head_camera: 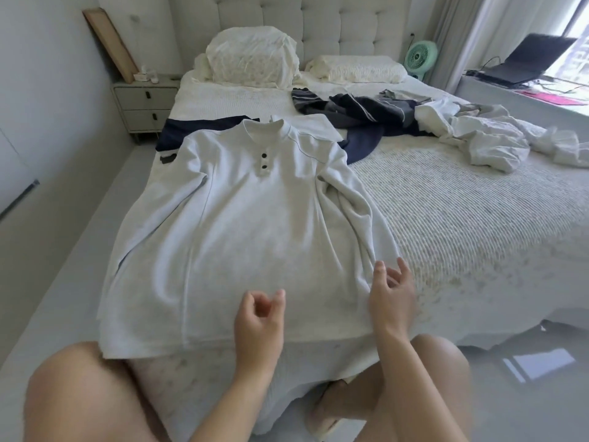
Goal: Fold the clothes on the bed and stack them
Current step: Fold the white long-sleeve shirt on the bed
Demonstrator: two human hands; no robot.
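Navy garment (204, 127): mostly hidden under the grey henley shirt (242, 237); shape cannot be told.
Dark striped clothes (357, 111): heaped, number of pieces unclear.
White crumpled clothes (487, 138): cut off by the right edge.
Items on the nightstand (146, 100): too small to identify.
Laptop (529, 63): washed out by window glare.
Forearms: cut off by the bottom edge.

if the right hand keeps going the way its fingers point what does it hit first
Probably the right sleeve of the light grey shirt: the right hand hovers at the shirt's lower right edge, fingers pointing up the bed. Height above the cloth is unclear.
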